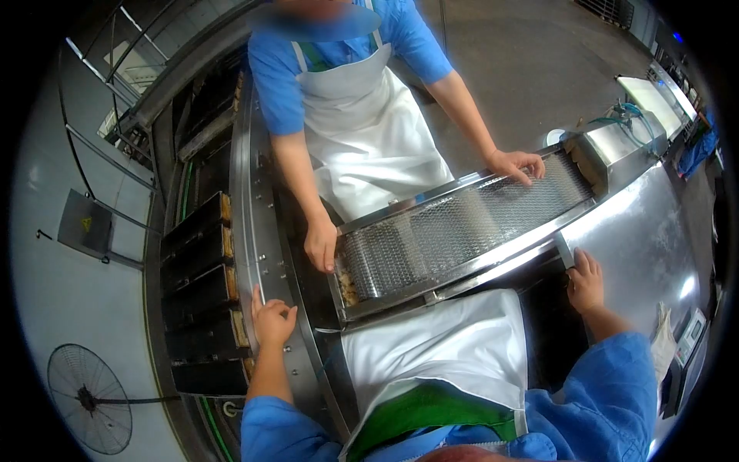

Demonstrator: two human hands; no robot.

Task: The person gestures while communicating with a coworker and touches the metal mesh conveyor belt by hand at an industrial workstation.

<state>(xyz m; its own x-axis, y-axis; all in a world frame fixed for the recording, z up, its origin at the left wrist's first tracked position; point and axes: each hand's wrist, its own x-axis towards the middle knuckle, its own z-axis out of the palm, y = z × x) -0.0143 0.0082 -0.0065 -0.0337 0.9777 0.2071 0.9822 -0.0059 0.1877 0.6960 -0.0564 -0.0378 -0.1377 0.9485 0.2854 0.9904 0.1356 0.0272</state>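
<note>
My left hand [274, 320] rests on the metal rail [258, 231] at the left, its index finger stretched along the rail and its thumb apart, with nothing seen in it. To the right, my right hand [586, 283] is closed around the lower end of a flat metal piece [566, 251], beside the steel table's edge. Between my hands and farther forward lies a mesh conveyor belt [454, 231] in a metal frame. Light brown crumbs [348, 288] lie at its left end.
A co-worker in a white apron [369, 131] stands opposite, both hands at the conveyor. Dark trays [200, 289] line the left machine. A steel table [647, 239] and a scale [687, 339] are at the right. A fan [89, 398] stands lower left.
</note>
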